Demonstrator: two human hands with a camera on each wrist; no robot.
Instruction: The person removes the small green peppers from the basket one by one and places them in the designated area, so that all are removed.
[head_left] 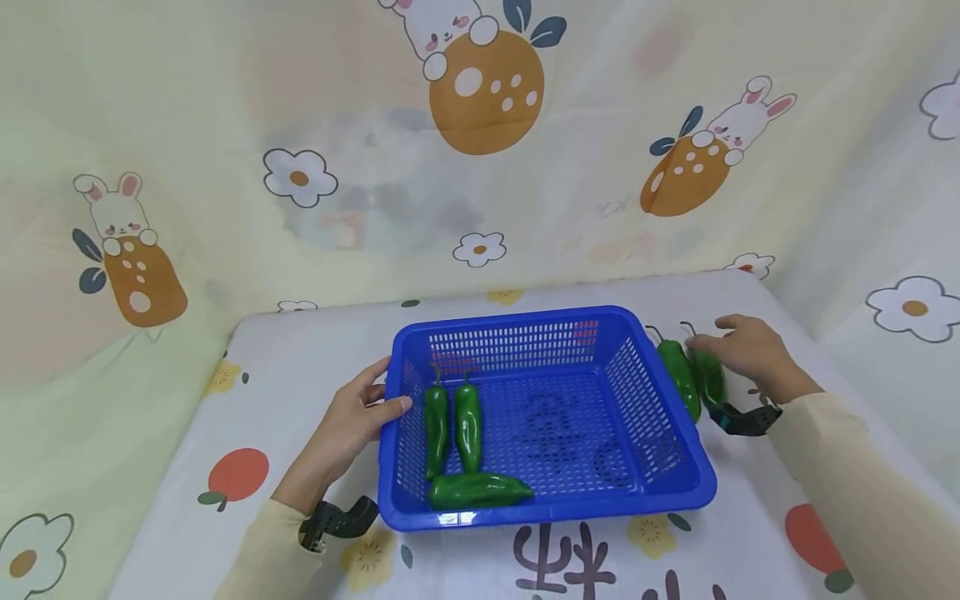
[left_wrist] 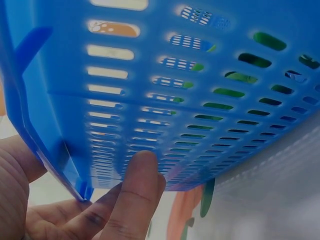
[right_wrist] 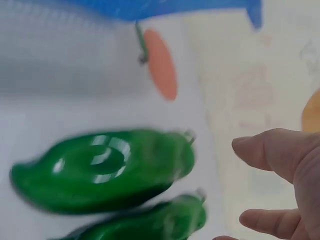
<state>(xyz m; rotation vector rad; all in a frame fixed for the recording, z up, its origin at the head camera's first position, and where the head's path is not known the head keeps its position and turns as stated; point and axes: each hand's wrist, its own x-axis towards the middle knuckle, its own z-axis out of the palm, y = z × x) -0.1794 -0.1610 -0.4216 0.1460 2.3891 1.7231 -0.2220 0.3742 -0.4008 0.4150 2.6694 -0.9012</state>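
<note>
A blue plastic basket [head_left: 558, 429] with slotted walls stands at the middle of the table. My left hand [head_left: 347, 432] grips its left rim, thumb over the edge; in the left wrist view the fingers [left_wrist: 131, 200] reach along the outside of the slotted wall. Inside lie two green peppers [head_left: 437, 429] [head_left: 468, 427] side by side at the left, and a third pepper [head_left: 480, 491] crosswise along the near wall. Two more peppers [head_left: 681, 382] [head_left: 708, 379] rest right of the basket. Over them is my right hand [head_left: 753, 354], fingers apart; the right wrist view shows it beside their stem ends.
A white cloth printed with fruit and flowers covers the table [head_left: 300, 350]. Behind it hangs a pale curtain [head_left: 360, 275] with rabbit prints, which also runs along both sides. Each wrist wears a black strap [head_left: 341, 518].
</note>
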